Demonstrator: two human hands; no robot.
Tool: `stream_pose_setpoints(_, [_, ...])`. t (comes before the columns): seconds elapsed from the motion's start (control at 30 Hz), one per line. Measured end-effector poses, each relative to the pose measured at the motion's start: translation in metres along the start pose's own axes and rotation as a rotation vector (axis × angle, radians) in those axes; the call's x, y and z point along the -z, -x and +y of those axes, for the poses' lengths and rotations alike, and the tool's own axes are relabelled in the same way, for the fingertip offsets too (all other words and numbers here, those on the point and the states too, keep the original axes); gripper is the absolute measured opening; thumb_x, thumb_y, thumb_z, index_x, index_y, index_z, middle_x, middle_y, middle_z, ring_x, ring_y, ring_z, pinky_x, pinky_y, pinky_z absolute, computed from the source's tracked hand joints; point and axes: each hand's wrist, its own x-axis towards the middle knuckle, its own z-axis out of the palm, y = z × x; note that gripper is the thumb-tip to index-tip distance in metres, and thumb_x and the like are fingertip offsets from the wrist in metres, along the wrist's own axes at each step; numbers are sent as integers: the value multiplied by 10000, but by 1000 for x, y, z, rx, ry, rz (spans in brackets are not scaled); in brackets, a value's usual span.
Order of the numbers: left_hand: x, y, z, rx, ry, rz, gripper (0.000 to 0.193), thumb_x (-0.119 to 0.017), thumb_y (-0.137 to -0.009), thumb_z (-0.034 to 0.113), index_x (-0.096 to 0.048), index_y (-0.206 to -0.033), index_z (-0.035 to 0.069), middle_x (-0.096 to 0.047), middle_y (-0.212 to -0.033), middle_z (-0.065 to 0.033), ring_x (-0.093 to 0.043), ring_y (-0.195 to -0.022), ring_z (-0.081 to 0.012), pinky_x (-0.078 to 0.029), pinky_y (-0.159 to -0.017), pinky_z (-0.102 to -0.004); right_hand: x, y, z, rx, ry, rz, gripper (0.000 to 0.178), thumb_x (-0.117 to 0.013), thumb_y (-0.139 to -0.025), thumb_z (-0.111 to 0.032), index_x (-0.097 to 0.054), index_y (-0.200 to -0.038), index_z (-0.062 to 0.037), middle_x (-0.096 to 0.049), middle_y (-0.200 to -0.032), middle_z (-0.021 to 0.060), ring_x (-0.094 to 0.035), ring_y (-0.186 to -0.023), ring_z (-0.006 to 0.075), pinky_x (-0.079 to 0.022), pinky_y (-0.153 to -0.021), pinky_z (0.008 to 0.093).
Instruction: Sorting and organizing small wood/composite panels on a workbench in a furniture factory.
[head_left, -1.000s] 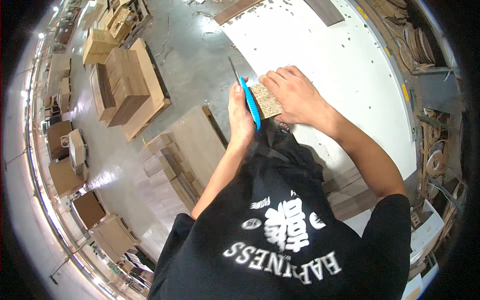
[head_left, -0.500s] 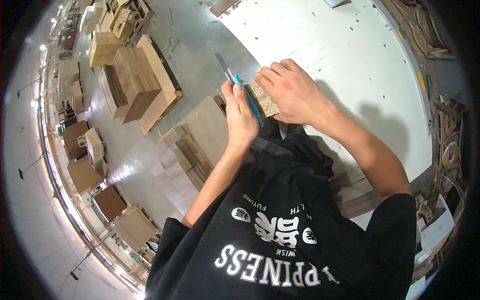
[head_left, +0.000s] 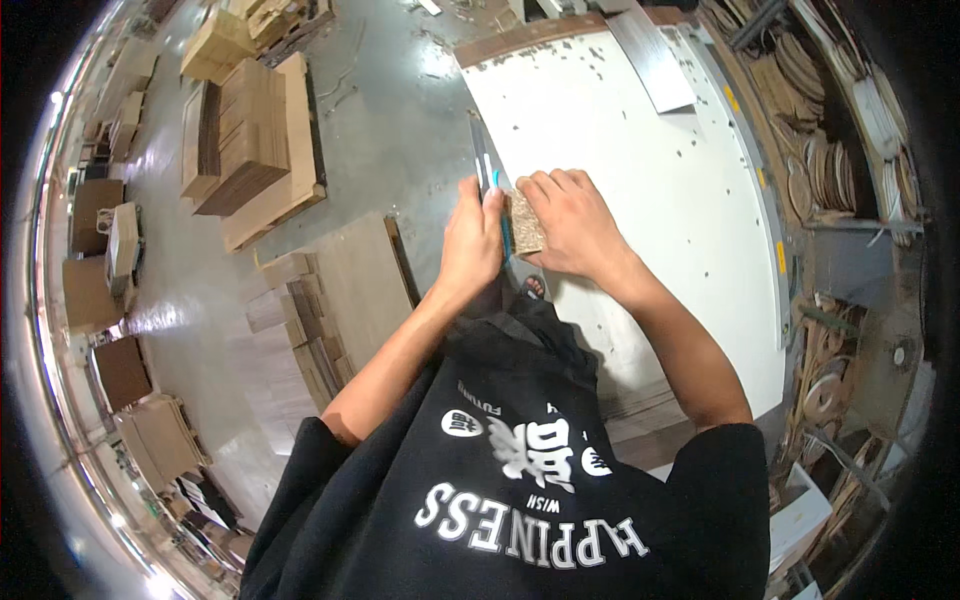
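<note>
My left hand (head_left: 472, 238) is closed around a blue-handled utility knife (head_left: 505, 225); its narrow metal end (head_left: 480, 148) points away from me. Close against its right side is a small block of particleboard (head_left: 525, 222), speckled tan and brown. My right hand (head_left: 572, 222) grips this block from the right, fingers bent over its far end. Both hands meet in front of my chest, by the left edge of a white-topped table (head_left: 640, 200). Part of the knife's handle is hidden by my left hand.
Small dark chips dot the tabletop. A grey panel (head_left: 652, 58) lies at its far end. Left on the floor are stacked brown boards (head_left: 245, 135) on a pallet and a nearer stack of boards (head_left: 350, 275). Shelves with curved wooden offcuts (head_left: 830, 170) stand at right.
The view has shifted, bringing more of the table's far end and the right-hand shelves into sight. My hands keep their hold, and the knife and block now stand more upright in the picture.
</note>
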Motion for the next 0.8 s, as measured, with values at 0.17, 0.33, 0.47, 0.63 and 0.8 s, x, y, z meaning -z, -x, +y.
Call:
stream_pose_setpoints(0.17, [35,43,-16,92,188,-83,451,-474,-1197,298,-546,-1535,10,-703,-1243,-270,-696,-1063,-367,-539,-958,-446,0,4,1,2,8,-12,787,-954,-676,-329,-642,-1331,-24,-680,-1212,122,-656,-1174,311,-481,-1080,464])
stream_pose_setpoints(0.33, [30,101,-18,-214,-144,-14,501,-535,-1178,274,-500,-1628,57,-700,-1134,-209,-728,-1008,-365,-570,-911,-473,4,0,3,19,33,-1,803,-952,-670,-332,-640,-1341,-21,-683,-1203,125,-661,-1172,317,-483,-1079,465])
stream_pose_setpoints(0.47, [27,118,-10,-179,-359,-211,623,-625,-1124,250,-416,-1699,133,-599,-1042,-184,-708,-808,-432,-581,-657,-550,-3,0,4,18,32,7,795,-944,-671,-331,-640,-1338,-20,-683,-1205,129,-661,-1175,320,-484,-1081,466])
stream_pose_setpoints(0.63, [29,117,-7,-107,-479,-235,599,-613,-1127,246,-448,-1701,202,-648,-1052,-159,-714,-812,-411,-586,-687,-542,-1,0,2,24,61,-14,802,-936,-669,-319,-625,-1345,-19,-682,-1200,134,-662,-1167,324,-486,-1078,466])
stream_pose_setpoints(0.8, [32,115,-4,-59,-557,-203,542,-581,-1143,292,-475,-1670,220,-669,-1062,-163,-725,-837,-417,-589,-686,-536,1,0,2,11,16,-17,841,-960,-654,-304,-619,-1368,-19,-684,-1211,134,-661,-1180,322,-484,-1086,463])
